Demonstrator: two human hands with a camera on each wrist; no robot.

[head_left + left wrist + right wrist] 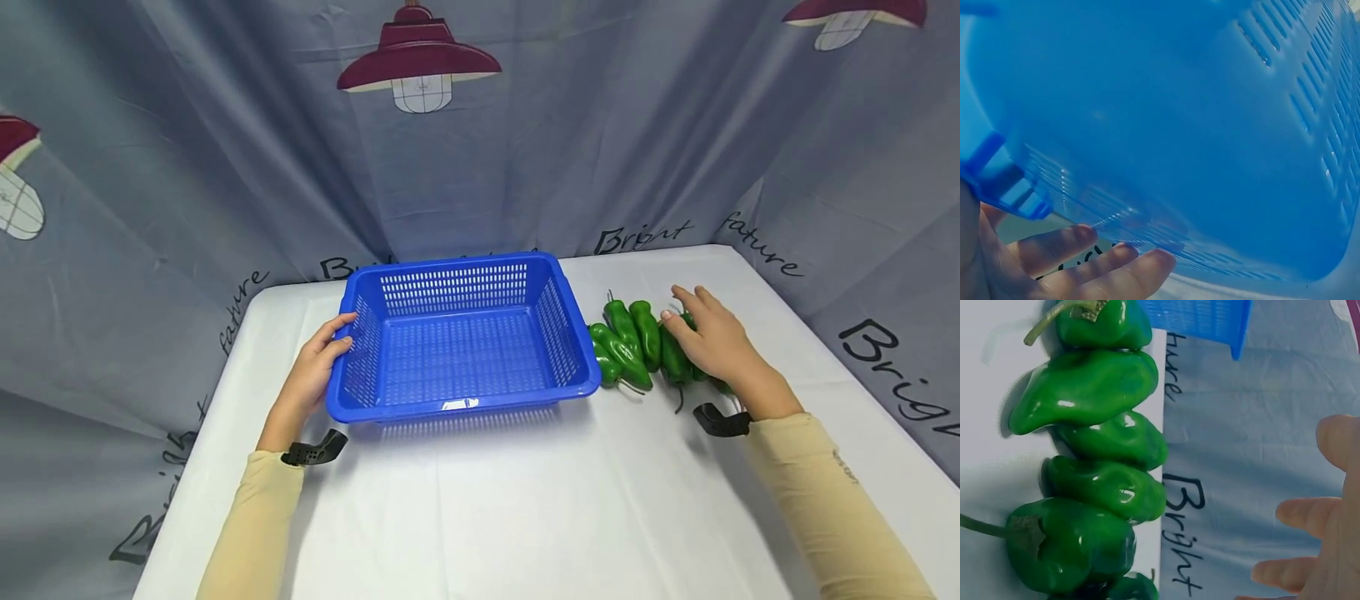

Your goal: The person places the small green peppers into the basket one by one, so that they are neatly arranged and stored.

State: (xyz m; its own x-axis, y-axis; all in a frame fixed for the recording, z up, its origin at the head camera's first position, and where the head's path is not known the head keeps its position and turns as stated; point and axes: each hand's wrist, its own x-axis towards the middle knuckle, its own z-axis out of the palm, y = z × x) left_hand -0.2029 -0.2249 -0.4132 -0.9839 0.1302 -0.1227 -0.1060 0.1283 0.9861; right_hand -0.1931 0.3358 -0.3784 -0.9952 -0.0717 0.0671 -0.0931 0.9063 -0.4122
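My left hand [311,367] grips the left rim of a blue plastic basket [465,406], which has slotted walls and nothing inside. In the left wrist view, the fingers [1141,275] reach under the rim along the basket's outer wall. Right of the basket, several glossy green peppers [622,354] lie in a row, some with stems showing. My right hand [712,342] is over the right end of that row, fingers spread and holding nothing, and hides part of those peppers. From the right wrist, the fingers stand apart from the nearest peppers [1088,387].
A white cloth [480,508] covers the table. Behind it and along both sides hangs a grey-blue curtain [465,183] printed with red lamps and black lettering. Each wrist wears a black device [318,450]. The basket's right rim overlaps the leftmost peppers in the head view.
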